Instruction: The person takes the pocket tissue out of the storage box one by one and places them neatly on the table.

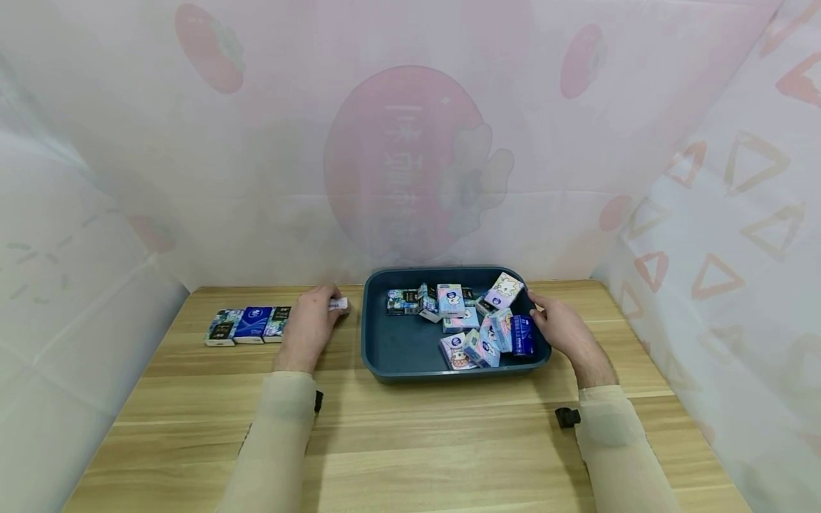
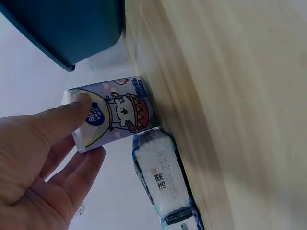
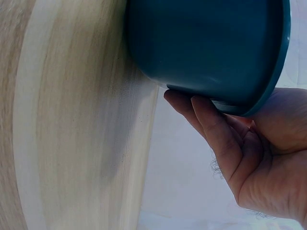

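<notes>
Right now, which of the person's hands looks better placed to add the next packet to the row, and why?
Probably the left hand: it pinches a cartoon packet near the end of the row of packets, while the right hand holds the tray at the end away from that row.

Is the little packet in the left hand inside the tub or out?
Out. The left hand pinches the packet beside the tub, near the row of packets; the left-wrist view shows it apart from the tub.
</notes>
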{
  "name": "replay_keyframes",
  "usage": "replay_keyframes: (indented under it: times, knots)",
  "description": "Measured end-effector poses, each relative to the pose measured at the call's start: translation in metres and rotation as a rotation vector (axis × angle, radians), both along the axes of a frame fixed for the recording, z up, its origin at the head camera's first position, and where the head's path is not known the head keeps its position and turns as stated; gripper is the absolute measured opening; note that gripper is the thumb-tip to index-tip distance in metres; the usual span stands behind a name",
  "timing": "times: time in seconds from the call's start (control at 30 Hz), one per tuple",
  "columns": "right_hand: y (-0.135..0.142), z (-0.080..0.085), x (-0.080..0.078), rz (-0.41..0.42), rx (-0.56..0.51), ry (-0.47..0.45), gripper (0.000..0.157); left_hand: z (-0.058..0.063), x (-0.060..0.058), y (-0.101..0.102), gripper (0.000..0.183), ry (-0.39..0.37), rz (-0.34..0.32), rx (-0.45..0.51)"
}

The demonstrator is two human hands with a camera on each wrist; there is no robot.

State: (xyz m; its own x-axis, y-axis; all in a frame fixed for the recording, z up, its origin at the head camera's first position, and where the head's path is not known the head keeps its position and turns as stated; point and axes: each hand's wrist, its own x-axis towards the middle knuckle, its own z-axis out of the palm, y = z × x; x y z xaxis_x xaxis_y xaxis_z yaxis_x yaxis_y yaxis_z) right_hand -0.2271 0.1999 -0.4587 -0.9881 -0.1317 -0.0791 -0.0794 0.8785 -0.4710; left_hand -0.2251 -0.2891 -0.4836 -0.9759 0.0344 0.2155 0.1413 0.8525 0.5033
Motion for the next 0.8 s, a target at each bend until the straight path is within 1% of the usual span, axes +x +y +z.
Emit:
replay_keyframes:
  times: [0.1,0.2,0.37,0.53,0.67,0.8]
  knots:
    - [0.0001,0.0005,0.0003,0.000,-0.001,-0.001,0.055,-0.0002,0.0007,-0.0016,0.018,-0.021,-0.014,-0.028]
    - [0.0002,0.0012,0.0007,-0.002,-0.003,-0.007,0.055,-0.0003,0.0008,-0.0028,0.020,-0.048,-0.047,-0.077]
    - [0.0001,0.0018,0.0011,-0.003,-0.001,-0.008,0.055,0.0001,0.0012,-0.0044,0.028,-0.075,-0.094,-0.131]
    - [-0.0001,0.0022,0.0011,-0.007,0.000,-0.015,0.055,0.0010,0.0028,-0.0047,0.034,-0.124,-0.111,-0.183]
    - [0.0004,0.0016,0.0004,-0.012,0.000,-0.020,0.055,0.0022,0.0038,-0.0034,0.031,-0.169,-0.122,-0.236]
    - [0.0008,0.0014,0.0002,-0.006,0.003,-0.008,0.055,0.0024,0.0048,-0.0034,0.023,-0.161,-0.127,-0.264]
